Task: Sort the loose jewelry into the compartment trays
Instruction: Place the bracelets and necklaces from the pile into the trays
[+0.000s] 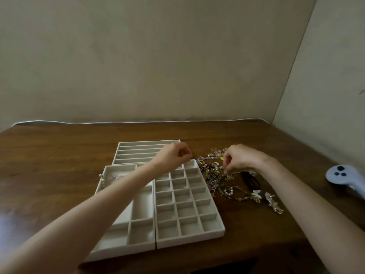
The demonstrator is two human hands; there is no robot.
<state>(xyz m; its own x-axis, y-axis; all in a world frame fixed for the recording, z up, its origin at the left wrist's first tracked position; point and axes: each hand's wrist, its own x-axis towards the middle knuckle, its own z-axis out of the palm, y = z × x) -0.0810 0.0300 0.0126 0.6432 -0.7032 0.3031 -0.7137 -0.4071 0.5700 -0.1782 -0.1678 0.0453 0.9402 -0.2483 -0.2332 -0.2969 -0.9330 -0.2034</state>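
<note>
Three cream compartment trays sit on the wooden table: a grid tray (209, 232) with many small cells, a tray with larger cells (142, 246) to its left, and a long-slot tray (126, 147) behind them. A pile of loose jewelry (215, 175) lies right of the grid tray. My left hand (173, 154) hovers over the grid tray's far corner with fingers curled; whether it holds anything is hidden. My right hand (240, 159) reaches into the pile and pinches a small piece at its fingertips. A pearl strand (103, 181) hangs over the left tray's edge.
A butterfly clip (256, 195) and a gold brooch (274, 203) lie at the near right of the pile, beside a dark hair clip (252, 181). A pale blue controller (344, 177) rests at the table's right edge. Walls close off the back and right.
</note>
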